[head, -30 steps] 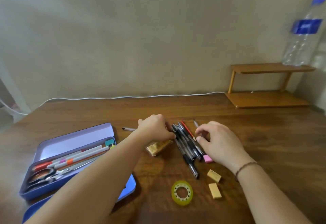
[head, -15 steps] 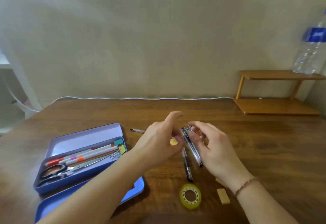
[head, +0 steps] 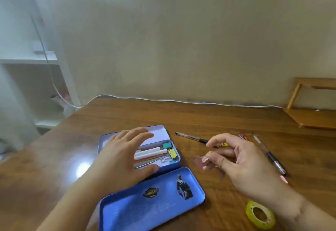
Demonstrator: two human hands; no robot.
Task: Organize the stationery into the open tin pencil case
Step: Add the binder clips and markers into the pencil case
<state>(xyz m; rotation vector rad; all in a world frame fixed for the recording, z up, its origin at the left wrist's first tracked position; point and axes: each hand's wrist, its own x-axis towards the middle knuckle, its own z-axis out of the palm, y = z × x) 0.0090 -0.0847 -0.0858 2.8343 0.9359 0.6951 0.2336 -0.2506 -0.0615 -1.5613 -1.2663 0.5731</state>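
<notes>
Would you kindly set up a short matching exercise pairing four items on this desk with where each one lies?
Things:
1. tape roll
2. yellow binder clip
3. tin lid
4. white cable

Places:
A. along the desk's far edge, by the wall
B. near the desk's front edge, beside the right wrist
C. inside the pencil case, at its right end
D. in front of the case, inner face up

Pairs: 1-B, 2-C, 3-D, 4-A
</notes>
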